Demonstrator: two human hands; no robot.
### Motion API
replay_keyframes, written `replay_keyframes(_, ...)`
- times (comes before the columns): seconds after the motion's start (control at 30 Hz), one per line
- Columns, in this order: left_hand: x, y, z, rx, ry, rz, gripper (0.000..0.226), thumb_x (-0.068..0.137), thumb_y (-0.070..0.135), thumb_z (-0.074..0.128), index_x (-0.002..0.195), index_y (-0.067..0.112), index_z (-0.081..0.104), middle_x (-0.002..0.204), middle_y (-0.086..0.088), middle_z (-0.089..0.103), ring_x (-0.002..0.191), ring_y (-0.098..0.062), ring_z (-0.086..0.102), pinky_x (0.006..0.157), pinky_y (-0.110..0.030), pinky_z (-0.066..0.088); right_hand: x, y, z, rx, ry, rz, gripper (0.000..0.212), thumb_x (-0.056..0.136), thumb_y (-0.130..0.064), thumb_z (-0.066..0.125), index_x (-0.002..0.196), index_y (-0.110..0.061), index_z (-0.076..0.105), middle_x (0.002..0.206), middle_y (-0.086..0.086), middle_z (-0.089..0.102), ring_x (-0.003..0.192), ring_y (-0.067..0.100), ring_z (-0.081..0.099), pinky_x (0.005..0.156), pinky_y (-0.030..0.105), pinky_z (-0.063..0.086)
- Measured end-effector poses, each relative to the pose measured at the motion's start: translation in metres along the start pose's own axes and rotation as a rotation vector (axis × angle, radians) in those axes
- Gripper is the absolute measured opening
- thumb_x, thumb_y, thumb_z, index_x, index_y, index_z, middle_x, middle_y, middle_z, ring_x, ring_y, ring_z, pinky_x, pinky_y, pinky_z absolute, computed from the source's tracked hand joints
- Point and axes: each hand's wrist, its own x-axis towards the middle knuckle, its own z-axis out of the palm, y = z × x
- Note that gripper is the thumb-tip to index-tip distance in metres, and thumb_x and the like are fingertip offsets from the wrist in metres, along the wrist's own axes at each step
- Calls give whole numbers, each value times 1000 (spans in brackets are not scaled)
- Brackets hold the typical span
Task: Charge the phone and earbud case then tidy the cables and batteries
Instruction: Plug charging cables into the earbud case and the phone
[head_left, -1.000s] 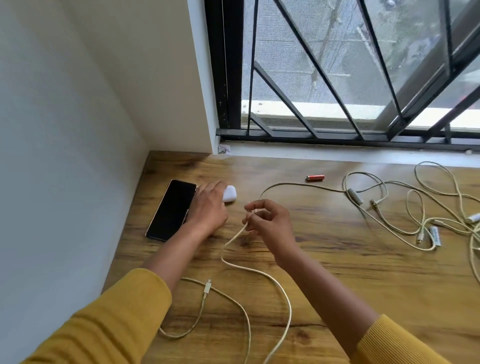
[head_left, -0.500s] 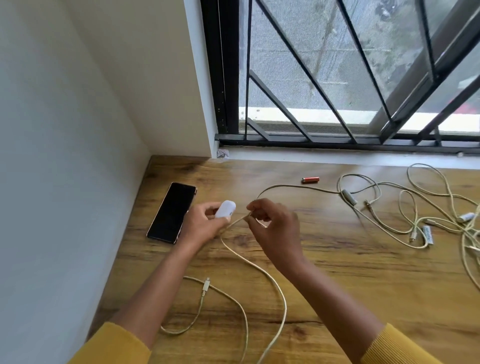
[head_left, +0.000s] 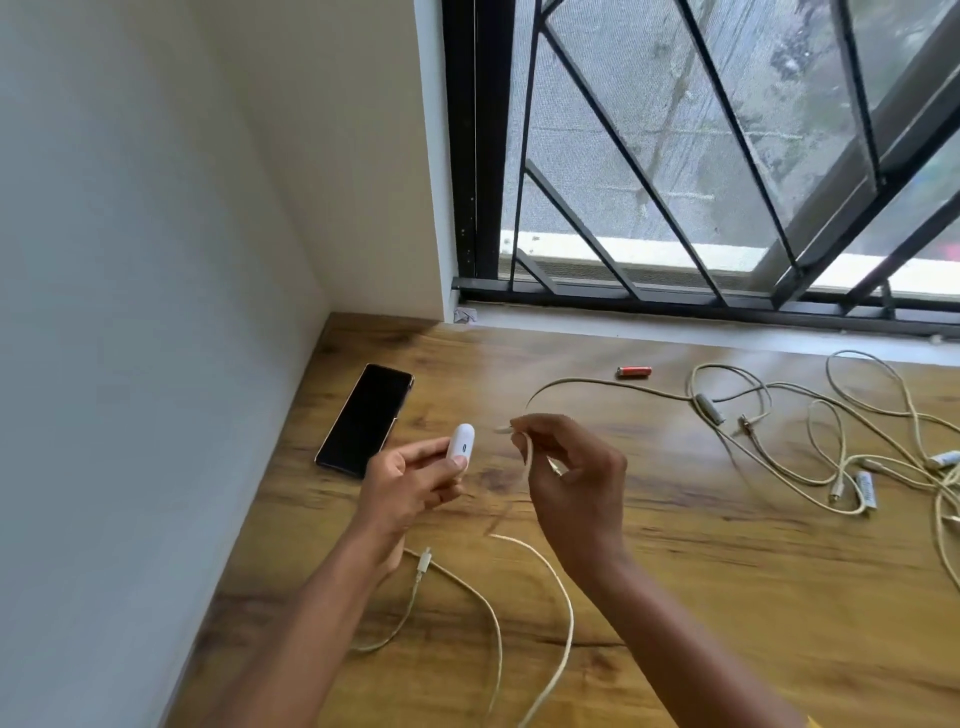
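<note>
My left hand (head_left: 410, 480) grips the white earbud case (head_left: 461, 444), lifted off the table with its charging port turned toward the right. My right hand (head_left: 569, 470) pinches the plug end of a cream cable (head_left: 561, 597); the plug tip points left, a short gap from the case's port. The cable runs down from my fingers and loops across the table. A black phone (head_left: 365, 420) lies face up at the left near the wall. A second cable end (head_left: 423, 562) lies below my left wrist.
A red battery (head_left: 634, 371) lies near the window sill. A tangle of cream cables (head_left: 810, 441) spreads at the right, with white batteries (head_left: 866, 491) among them. The wooden table (head_left: 727, 571) meets a wall at left and a barred window behind.
My left hand picked the earbud case up from beside the phone and turned its port toward the plug. My right hand brought the cable's plug end up close to it.
</note>
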Motion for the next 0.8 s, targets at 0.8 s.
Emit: replay_keyframes(0.8,-24,7,11,145,-11,122,36,79,20,90,113,13,80,100,-7,82,90,-23,77,83,-38,64,-13,-10,-17,64,-71,-62,22,85,10,81,98,-7,81,94,-7,81,90,8,78,79,33,64)
